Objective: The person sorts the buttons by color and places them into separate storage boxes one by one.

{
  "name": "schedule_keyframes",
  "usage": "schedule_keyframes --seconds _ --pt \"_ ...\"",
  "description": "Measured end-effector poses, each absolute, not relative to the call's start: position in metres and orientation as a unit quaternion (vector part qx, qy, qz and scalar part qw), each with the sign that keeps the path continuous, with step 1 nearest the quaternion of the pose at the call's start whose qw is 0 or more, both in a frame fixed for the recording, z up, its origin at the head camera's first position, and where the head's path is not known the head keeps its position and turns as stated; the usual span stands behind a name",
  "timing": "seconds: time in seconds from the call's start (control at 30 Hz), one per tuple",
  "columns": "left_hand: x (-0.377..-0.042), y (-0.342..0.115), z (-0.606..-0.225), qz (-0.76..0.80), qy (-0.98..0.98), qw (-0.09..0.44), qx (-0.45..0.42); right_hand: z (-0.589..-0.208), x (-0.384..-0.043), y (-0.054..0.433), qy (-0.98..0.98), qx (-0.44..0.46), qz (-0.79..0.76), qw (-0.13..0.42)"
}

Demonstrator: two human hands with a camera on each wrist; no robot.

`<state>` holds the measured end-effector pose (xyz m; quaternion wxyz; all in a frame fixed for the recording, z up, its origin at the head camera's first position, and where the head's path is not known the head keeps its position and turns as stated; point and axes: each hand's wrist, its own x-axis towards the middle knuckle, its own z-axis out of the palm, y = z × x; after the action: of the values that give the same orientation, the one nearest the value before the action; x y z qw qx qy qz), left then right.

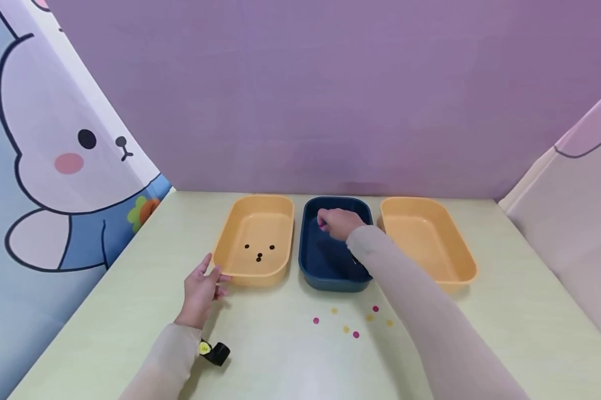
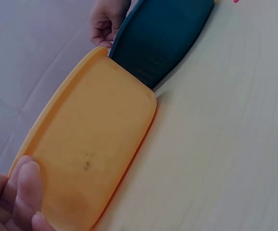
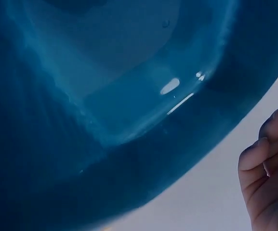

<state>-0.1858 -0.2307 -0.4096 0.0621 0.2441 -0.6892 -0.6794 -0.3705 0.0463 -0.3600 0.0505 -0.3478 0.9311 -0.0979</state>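
Observation:
My right hand is over the far part of the navy blue bin, its fingers curled and a small pink disc pinched at the fingertips. In the right wrist view the hand shows at the right edge, beside the blue bin's wall; the disc is hidden there. With its fingers spread, my left hand rests against the near left corner of the left yellow bin. The left wrist view has those fingers touching the bin's outer wall.
Several black dots show on the left yellow bin's floor. Another yellow bin stands right of the blue one. Loose pink discs and yellow discs lie on the table in front. A purple backdrop rises behind the bins.

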Motion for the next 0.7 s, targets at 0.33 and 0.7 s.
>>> schedule_keyframes --seconds 0.33,0.7 --pt "-0.186 -0.229 -0.413 -0.674 -0.692 0.073 0.246 -0.372 -0.375 0.044 0.937 -0.322 -0.119 0.062" --pt "-0.187 -0.227 -0.411 -0.674 -0.69 0.069 0.254 -0.379 -0.38 0.046 0.942 -0.307 -0.115 0.068"
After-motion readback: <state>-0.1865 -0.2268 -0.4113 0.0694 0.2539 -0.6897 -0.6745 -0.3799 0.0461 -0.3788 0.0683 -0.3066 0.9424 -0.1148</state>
